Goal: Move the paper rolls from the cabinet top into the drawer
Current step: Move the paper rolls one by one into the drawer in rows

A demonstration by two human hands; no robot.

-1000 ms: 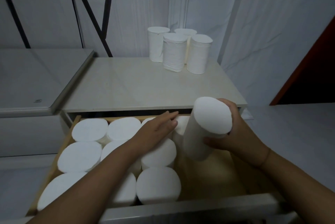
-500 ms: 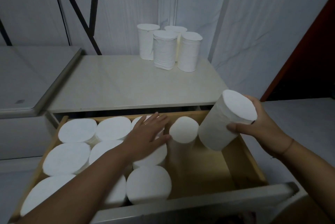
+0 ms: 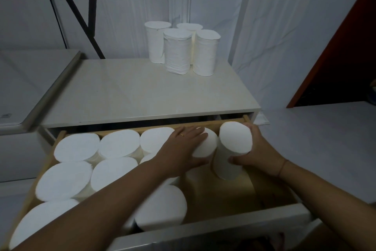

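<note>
Wrapping a paper roll (image 3: 234, 151), the right hand (image 3: 253, 150)'s grip is closed.

head view, looking down, close over drawer (image 3: 223, 196)

Dim, flat light. White marbled wall (image 3: 284, 27) behind. Black slanted frame bars (image 3: 89, 6) upper left. Pale low ledge (image 3: 30, 80) at left with metal edge trim. Red-brown door edge (image 3: 335, 57) at right, dark opening beyond. Grey floor (image 3: 325, 139) at right.
</note>
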